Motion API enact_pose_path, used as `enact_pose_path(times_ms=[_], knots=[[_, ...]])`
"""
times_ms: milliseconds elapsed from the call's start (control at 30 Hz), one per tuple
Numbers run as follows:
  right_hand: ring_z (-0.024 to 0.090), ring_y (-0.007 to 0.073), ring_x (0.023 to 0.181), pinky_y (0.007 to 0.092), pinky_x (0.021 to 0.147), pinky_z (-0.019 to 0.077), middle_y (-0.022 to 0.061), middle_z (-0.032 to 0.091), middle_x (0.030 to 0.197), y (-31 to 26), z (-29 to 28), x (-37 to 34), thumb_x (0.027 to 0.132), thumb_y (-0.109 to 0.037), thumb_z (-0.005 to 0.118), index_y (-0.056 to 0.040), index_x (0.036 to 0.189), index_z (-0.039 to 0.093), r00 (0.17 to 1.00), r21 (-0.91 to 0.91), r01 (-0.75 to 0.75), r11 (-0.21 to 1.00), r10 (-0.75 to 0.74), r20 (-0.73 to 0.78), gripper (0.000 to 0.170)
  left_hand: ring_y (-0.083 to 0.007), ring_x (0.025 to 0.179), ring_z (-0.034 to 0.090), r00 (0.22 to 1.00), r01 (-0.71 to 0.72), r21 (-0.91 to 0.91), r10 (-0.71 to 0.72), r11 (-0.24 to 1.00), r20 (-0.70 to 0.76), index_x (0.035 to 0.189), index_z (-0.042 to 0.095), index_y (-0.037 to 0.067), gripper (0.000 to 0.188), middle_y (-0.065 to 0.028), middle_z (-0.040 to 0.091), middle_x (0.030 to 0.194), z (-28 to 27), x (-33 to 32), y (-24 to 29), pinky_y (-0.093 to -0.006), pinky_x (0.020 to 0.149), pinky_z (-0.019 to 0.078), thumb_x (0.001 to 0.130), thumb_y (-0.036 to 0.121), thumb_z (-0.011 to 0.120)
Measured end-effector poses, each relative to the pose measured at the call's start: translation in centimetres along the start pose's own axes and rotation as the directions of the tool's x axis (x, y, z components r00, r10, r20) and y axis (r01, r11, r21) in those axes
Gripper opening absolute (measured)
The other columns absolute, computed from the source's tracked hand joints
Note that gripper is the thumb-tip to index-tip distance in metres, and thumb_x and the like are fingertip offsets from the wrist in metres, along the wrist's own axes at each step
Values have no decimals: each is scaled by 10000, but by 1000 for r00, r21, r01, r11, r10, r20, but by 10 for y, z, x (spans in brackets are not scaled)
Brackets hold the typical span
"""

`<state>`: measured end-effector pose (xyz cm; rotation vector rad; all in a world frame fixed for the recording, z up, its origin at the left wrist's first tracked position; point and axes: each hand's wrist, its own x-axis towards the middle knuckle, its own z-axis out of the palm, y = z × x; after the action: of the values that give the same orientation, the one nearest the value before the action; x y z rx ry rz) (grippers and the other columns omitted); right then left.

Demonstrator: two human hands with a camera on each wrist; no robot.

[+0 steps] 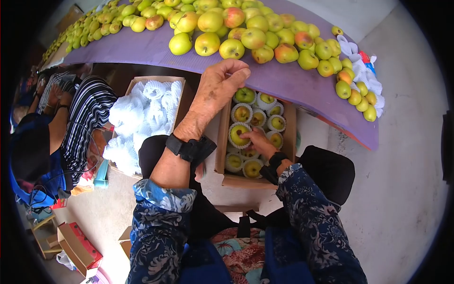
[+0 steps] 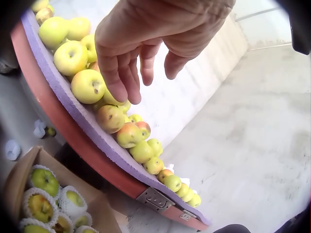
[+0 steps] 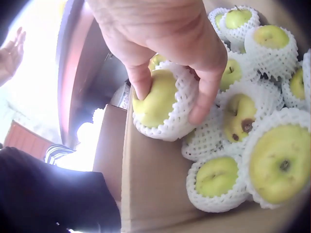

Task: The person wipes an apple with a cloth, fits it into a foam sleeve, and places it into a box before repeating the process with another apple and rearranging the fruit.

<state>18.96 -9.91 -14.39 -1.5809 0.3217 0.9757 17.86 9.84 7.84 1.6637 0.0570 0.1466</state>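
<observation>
Carton wall (image 3: 150,187) and netted apples (image 3: 216,177) just beside right hand (image 3: 167,43)

I log the apples (image 1: 231,48) as smooth-skinned, faintly glossy. Sleeves (image 3: 277,65) round those in the carton (image 3: 150,184): matt white foam mesh; carton itself, matt brown cardboard. Purple table covering (image 1: 312,90): matt, foam-like to my eye. Edge plate (image 2: 154,199): dull metal. Patterned shirt (image 1: 158,236): soft matt cloth. Floor (image 1: 378,189): concrete-like, scuffed.
</observation>
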Motion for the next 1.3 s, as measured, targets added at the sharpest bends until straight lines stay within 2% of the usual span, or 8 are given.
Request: enact_pose_path(times_ms=[100,500,800,900,967,1033,1133,1300], knots=[[484,311,1174,454,783,526,173,392,1382,0,-9,8,760,-189,709,13,1456,218,991,-28,17,999,-14,131,876,-116,730,568,998,-54,-17,53,998,-40,1010,657,-4,269,-38,634,804,1,0,0,-264,682,478,885,232,632],[487,328,1198,399,770,566,196,368,1415,10,-4,28,776,-210,709,22,1449,251,1000,-234,26,972,-24,9,846,-101,818,602,995,-101,127,96,987,40,1062,635,-11,261,-26,641,920,8,1,-6,-249,761,512,911,201,629],[644,277,915,354,663,566,176,571,1191,7,-9,10,783,-255,716,25,1355,403,996,-247,73,966,-82,-25,710,-106,806,587,993,-113,187,105,976,51,1058,636,-5,237,-32,650,901,10,-3,-3,-263,735,499,901,172,634],[556,262,1100,369,730,564,142,541,1231,5,1,1,808,-204,707,-1,1309,446,984,-294,30,955,-80,-158,600,-112,793,586,991,-132,219,125,967,48,1049,637,-2,229,-42,661,892,11,-3,-4,-272,721,497,891,164,637],[600,256,1016,353,677,563,139,575,1174,-1,-3,-3,794,-213,714,-5,1262,489,996,-287,54,956,-71,-50,559,-114,755,586,987,-155,266,157,951,13,1029,638,0,225,-67,669,872,9,-6,-1,-274,707,498,879,166,641],[633,258,940,352,707,536,186,582,1191,1,-4,6,763,-240,730,33,1305,458,988,-415,37,909,-96,-123,665,-225,777,653,966,-236,323,257,916,-23,992,639,4,230,-141,665,845,8,-9,-2,-332,719,516,850,184,652],[605,271,1018,336,822,501,203,600,1164,11,-19,13,737,-226,746,23,1292,484,921,-548,192,814,-343,-186,662,-308,824,661,951,-276,333,306,902,-40,963,635,3,233,-174,660,840,4,-14,3,-388,730,517,831,193,661],[608,211,938,316,812,487,155,622,1074,-10,17,-69,762,-132,706,-9,1272,518,824,-475,503,723,-566,10,557,-199,750,635,937,-321,170,338,932,-87,978,628,-9,196,-113,651,806,-19,-34,44,-330,690,507,853,140,657]])
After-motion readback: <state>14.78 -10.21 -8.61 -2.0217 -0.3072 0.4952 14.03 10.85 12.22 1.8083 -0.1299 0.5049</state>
